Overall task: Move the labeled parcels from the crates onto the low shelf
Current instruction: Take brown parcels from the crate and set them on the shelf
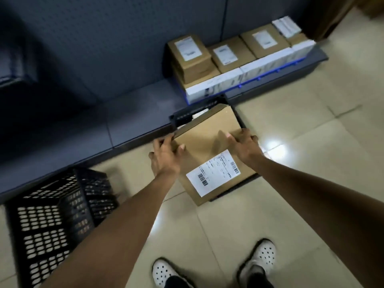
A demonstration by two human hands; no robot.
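Observation:
A flat brown cardboard parcel (204, 142) with a white barcode label near its front end is held over a black crate (182, 117) that stands against the low shelf. My left hand (166, 155) grips the parcel's left edge, thumb on top. Along the right edge, my right hand (243, 146) holds it with fingers curled over the top. The low dark shelf (133, 113) runs along the wall. Several labeled brown parcels (190, 53) and white boxes (214, 84) are stacked at its right end.
A second black lattice crate (54, 221) stands on the tiled floor at the lower left, beside my left forearm. My two feet in white perforated shoes (261, 258) are at the bottom. A dark perforated back panel rises behind the shelf.

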